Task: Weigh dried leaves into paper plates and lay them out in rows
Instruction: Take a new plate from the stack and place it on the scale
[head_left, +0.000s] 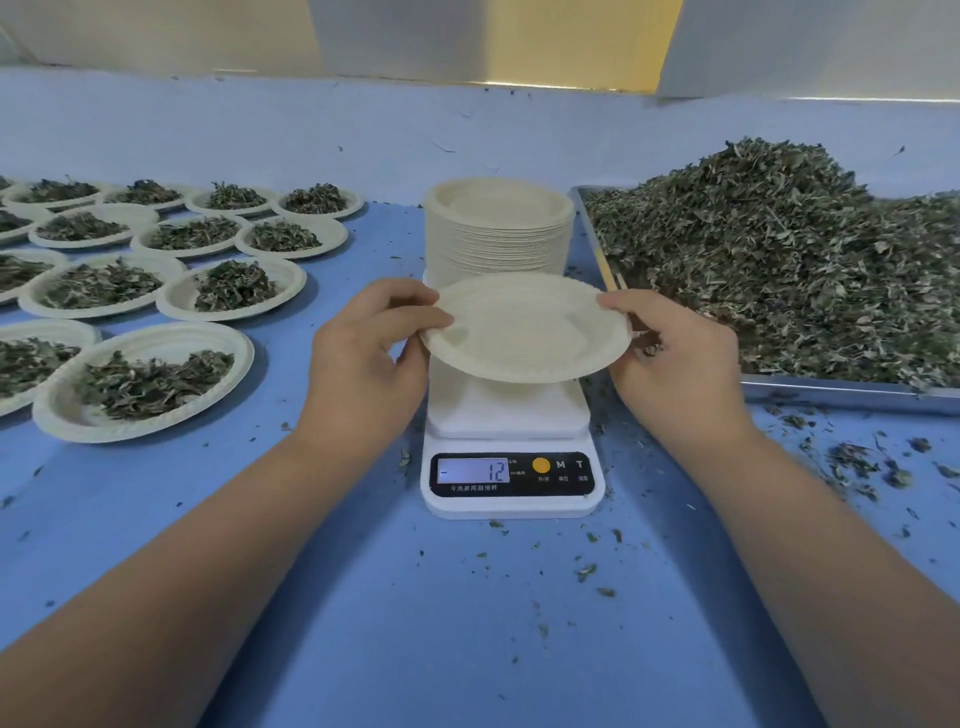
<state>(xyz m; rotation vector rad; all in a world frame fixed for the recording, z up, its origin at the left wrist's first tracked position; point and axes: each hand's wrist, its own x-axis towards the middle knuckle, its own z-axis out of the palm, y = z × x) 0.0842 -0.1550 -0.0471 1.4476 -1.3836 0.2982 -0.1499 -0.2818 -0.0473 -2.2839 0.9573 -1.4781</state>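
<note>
Empty plate (524, 327) held level just above scale (511, 415) platform, not yet seated. Left hand (363, 358) pinches left rim, right hand (680, 353) right rim. Leaf tray (841, 389) right, nearer right hand; filled plates (145, 379) left.

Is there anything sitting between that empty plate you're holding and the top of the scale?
Nothing visible. The left hand and right hand hold the empty plate above the scale; its platform looks bare where it shows. The plate stack stands behind.
</note>
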